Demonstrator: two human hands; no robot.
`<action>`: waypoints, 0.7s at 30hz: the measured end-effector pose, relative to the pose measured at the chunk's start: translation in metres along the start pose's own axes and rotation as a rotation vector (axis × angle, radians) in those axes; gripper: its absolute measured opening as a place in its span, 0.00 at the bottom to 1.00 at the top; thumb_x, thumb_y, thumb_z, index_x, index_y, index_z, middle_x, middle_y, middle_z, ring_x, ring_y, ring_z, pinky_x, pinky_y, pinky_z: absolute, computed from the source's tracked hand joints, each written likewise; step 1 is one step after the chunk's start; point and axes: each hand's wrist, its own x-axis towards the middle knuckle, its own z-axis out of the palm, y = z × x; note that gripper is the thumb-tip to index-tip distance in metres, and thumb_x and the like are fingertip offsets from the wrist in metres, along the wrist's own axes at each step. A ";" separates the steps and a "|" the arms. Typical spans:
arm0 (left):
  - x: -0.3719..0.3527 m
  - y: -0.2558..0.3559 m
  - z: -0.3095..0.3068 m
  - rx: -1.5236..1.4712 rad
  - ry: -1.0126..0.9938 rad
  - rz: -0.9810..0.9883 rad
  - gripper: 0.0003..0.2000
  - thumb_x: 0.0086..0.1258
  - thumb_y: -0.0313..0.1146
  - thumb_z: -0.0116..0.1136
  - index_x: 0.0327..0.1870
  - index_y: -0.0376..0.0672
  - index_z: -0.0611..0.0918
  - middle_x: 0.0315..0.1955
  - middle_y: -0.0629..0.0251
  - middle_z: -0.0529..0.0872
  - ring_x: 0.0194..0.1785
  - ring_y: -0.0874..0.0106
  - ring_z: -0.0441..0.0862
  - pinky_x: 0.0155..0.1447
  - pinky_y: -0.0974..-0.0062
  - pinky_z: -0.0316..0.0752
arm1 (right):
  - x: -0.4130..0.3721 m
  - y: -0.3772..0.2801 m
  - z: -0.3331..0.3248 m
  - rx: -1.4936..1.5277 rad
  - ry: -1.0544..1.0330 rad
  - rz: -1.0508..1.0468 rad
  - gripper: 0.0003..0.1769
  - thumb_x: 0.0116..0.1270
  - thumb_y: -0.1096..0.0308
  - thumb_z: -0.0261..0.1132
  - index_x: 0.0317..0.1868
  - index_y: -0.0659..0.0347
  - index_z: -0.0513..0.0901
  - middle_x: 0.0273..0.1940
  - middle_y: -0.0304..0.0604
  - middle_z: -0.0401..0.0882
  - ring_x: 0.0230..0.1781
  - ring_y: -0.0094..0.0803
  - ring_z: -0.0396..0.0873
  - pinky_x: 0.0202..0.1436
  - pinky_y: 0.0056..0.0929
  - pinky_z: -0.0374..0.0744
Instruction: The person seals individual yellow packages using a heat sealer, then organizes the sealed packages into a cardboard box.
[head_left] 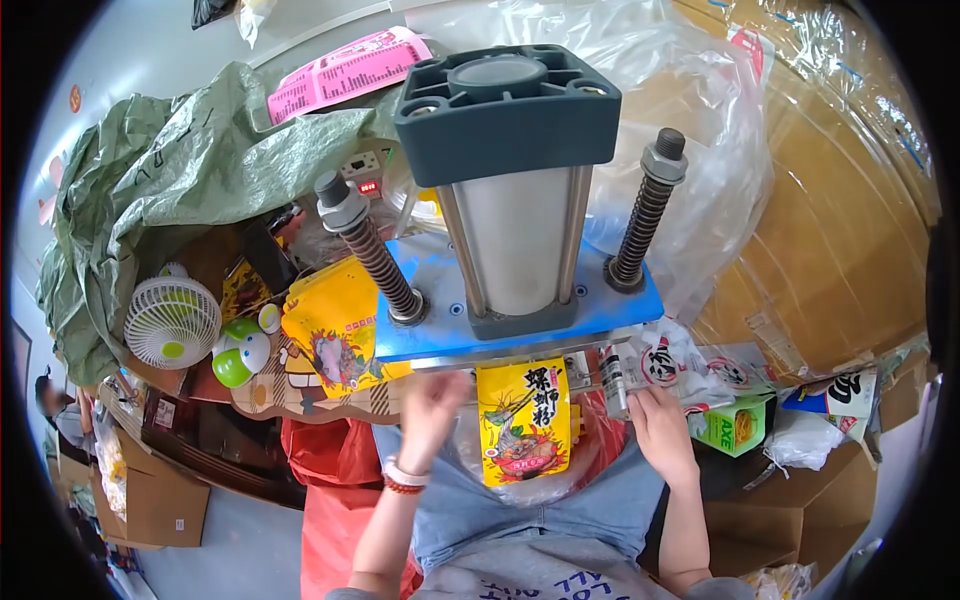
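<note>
A press with a grey cylinder (515, 235) and a blue plate (430, 345) fills the middle of the view. Below the plate's front edge hangs a yellow printed packet (524, 425), upright above the lap. To its left, my left hand (432, 412) is raised close to the plate, its fingers blurred and partly hidden. On the right, my right hand (655, 425) has its fingers bent against the plate's right end, beside a small silvery roll or stack (614, 380); whether it grips this is unclear. Yellow packets (335, 325) lie left of the press.
Spring posts rise from both sides of the plate. A white fan (172, 322) and a green-and-white toy (240, 352) are at left, under green sheeting (200, 170). Cardboard (810, 230), clear plastic and a green packet (737, 425) are at right. Red bags (335, 500) hang below left.
</note>
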 end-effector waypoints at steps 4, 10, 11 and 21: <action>0.015 -0.065 -0.058 1.029 0.198 0.351 0.43 0.63 0.58 0.65 0.74 0.41 0.65 0.72 0.51 0.67 0.78 0.54 0.58 0.79 0.45 0.42 | -0.010 -0.002 -0.016 0.313 -0.050 0.054 0.12 0.65 0.72 0.68 0.49 0.66 0.82 0.45 0.48 0.80 0.41 0.44 0.81 0.46 0.33 0.78; -0.044 -0.046 -0.068 0.459 0.173 0.373 0.11 0.55 0.19 0.67 0.41 0.37 0.88 0.37 0.58 0.90 0.43 0.60 0.89 0.47 0.71 0.82 | -0.016 -0.068 -0.059 0.520 0.249 -0.164 0.19 0.53 0.73 0.77 0.46 0.65 0.85 0.43 0.47 0.83 0.43 0.38 0.81 0.47 0.31 0.79; -0.055 -0.033 -0.065 0.458 0.176 0.379 0.11 0.55 0.19 0.67 0.41 0.37 0.88 0.37 0.58 0.90 0.43 0.60 0.89 0.47 0.71 0.82 | -0.016 -0.085 -0.064 0.492 0.271 -0.278 0.20 0.52 0.72 0.78 0.46 0.64 0.86 0.43 0.46 0.83 0.43 0.38 0.81 0.48 0.31 0.79; -0.128 0.071 -0.043 0.428 0.045 0.997 0.13 0.48 0.16 0.61 0.36 0.37 0.88 0.35 0.61 0.91 0.43 0.63 0.90 0.46 0.71 0.85 | -0.012 -0.129 -0.052 0.336 0.065 -0.827 0.17 0.56 0.75 0.72 0.47 0.59 0.87 0.47 0.38 0.84 0.47 0.35 0.80 0.51 0.32 0.79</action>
